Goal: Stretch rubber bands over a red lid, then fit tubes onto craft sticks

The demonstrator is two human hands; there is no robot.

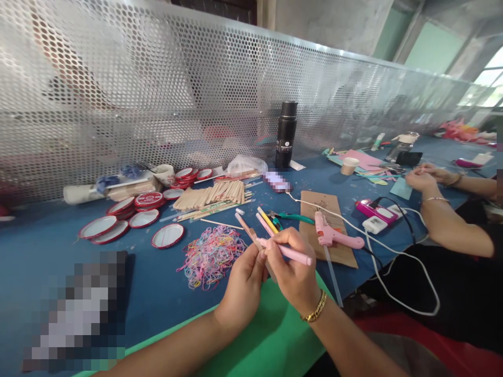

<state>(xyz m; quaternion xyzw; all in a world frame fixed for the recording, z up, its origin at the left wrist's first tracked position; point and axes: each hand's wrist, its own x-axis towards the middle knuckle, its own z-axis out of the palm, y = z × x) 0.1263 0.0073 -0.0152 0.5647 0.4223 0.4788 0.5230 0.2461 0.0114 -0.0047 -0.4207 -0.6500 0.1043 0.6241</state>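
Observation:
Between the thumb and fingers of my left hand is a thin brown stick, pointing up and away to the left. My right hand grips a pink marker like a pen, its tip at the stick close to my left fingertips. Just past my right fingers lie a yellow pen and another pink one; whether they touch that hand I cannot tell. Under my forearms spreads a green sheet. A tangle of thin coloured bands lies left of my hands.
Red-rimmed lids and wooden sticks lie at the left. A pink glue gun rests on brown cardboard, beside teal-handled pliers. A black bottle stands behind. White cables cross toward another person's hands.

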